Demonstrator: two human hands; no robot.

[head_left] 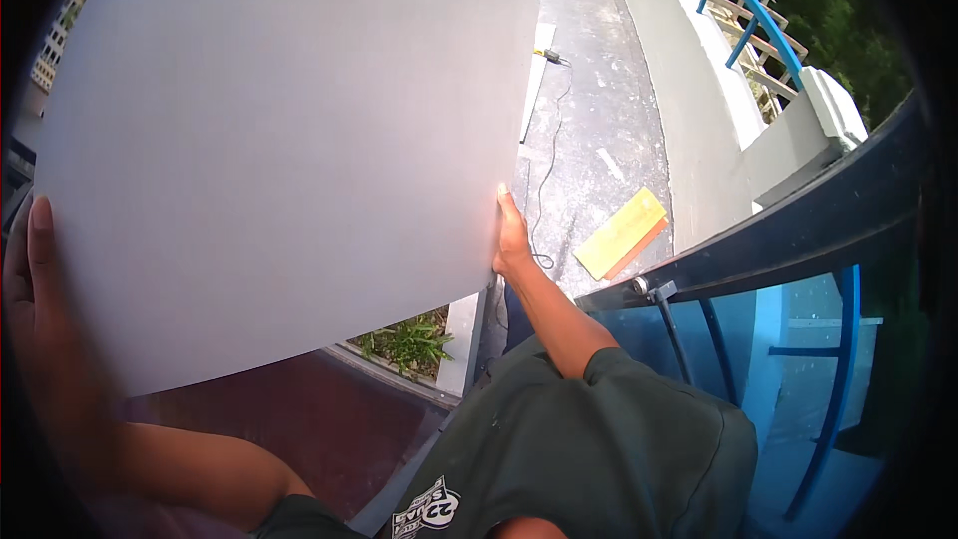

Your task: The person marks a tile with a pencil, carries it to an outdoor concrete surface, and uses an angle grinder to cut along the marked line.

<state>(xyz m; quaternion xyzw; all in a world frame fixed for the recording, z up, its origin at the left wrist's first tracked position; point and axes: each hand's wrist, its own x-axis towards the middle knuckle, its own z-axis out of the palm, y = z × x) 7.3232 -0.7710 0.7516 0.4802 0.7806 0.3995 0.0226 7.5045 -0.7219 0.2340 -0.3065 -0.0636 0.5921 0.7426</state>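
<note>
A large flat white panel [289,140] fills the left and middle of the view, held up in front of me. My right hand [512,235] is closed on its right edge, with the thumb lying along the near face and the other fingers hidden behind. At the opposite edge, my left hand [30,260] grips the panel near its lower left side. That hand is partly dark at the rim of the view, and its thumb points upward.
On the grey concrete floor [599,120] lie a yellow flat piece [621,233], a dark cable [555,130] and a white strip [537,90]. A low white wall [684,110] with a blue railing [753,5] runs along the right. Dark-framed glass [738,329] stands close beside me; green plants [409,339] grow below the panel.
</note>
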